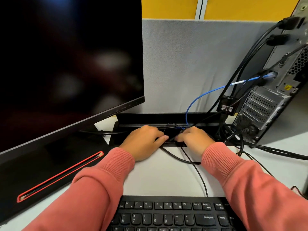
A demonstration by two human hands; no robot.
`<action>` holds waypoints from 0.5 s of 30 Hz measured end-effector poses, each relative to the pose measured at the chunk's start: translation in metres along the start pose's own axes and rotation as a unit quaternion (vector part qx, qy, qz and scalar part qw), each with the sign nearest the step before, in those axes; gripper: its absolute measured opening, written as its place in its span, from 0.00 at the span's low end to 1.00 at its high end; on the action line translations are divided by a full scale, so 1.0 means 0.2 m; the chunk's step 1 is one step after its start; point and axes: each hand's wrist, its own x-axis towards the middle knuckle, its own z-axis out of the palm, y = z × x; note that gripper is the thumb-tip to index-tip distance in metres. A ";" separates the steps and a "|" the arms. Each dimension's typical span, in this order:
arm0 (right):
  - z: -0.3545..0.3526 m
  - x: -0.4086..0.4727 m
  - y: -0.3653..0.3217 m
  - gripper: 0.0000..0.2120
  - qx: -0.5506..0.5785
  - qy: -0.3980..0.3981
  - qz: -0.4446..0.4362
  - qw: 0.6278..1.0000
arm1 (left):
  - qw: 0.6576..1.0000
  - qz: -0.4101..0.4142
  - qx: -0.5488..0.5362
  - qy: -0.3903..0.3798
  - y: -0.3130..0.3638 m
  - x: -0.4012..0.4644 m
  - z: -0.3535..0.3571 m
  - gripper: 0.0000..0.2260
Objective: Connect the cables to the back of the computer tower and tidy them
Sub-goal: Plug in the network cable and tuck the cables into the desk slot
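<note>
Hands [144, 141] [194, 140] pinch black cable [176, 157] over tray slot [150, 124].

Grey fabric partition [191, 64] stood behind the white desk [163, 177]; yellow panels [168, 7] ran above it, split by a pale vertical strip [200, 8].

office cubicle | grey fabric partition [191, 64] far | monitor [66, 64] left | keyboard [170, 214] near | computer tower [273, 97] right
</note>
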 end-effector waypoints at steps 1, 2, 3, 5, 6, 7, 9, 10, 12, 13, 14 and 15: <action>0.00 -0.03 -0.01 0.05 0.068 0.052 -0.032 0.996 | 1.000 -0.018 0.019 0.004 0.02 0.01 0.00 0.20; -0.01 -0.07 -0.04 0.03 0.076 0.082 -0.045 0.993 | 0.999 -0.036 0.032 0.007 0.03 0.02 0.01 0.21; 0.00 -0.06 -0.02 0.04 0.114 0.101 -0.094 0.984 | 0.998 -0.055 0.040 0.007 0.05 0.03 0.02 0.21; 0.01 -0.10 -0.02 0.08 0.160 0.092 -0.161 0.969 | 0.995 -0.086 0.042 -0.002 0.06 0.04 0.04 0.20; 0.01 -0.11 -0.03 0.07 0.156 0.097 -0.176 0.967 | 0.995 -0.097 0.038 -0.011 0.06 0.04 0.04 0.20; 0.03 -0.08 -0.02 0.05 0.146 0.113 -0.200 0.962 | 0.994 -0.103 0.033 -0.020 0.05 0.04 0.04 0.19; 0.03 -0.07 -0.01 0.05 0.089 0.135 -0.225 0.961 | 0.993 -0.105 0.024 -0.038 0.04 0.05 0.04 0.20; 0.03 -0.08 -0.02 0.08 0.049 0.133 -0.221 0.965 | 0.994 -0.103 0.012 -0.044 0.03 0.05 0.04 0.19; 0.03 -0.07 -0.04 0.13 -0.007 0.127 -0.171 0.977 | 0.994 -0.094 -0.039 -0.028 0.01 0.04 0.04 0.18; 0.03 -0.04 -0.05 0.15 -0.031 0.120 -0.130 0.984 | 0.995 -0.080 -0.063 -0.004 -0.01 0.03 0.04 0.17; 0.03 -0.02 -0.07 0.16 -0.065 0.106 -0.087 0.988 | 0.995 -0.055 -0.071 0.031 -0.03 0.03 0.04 0.14; 0.03 0.01 -0.09 0.16 -0.089 0.095 -0.053 0.990 | 0.995 -0.024 -0.070 0.069 -0.04 0.01 0.04 0.12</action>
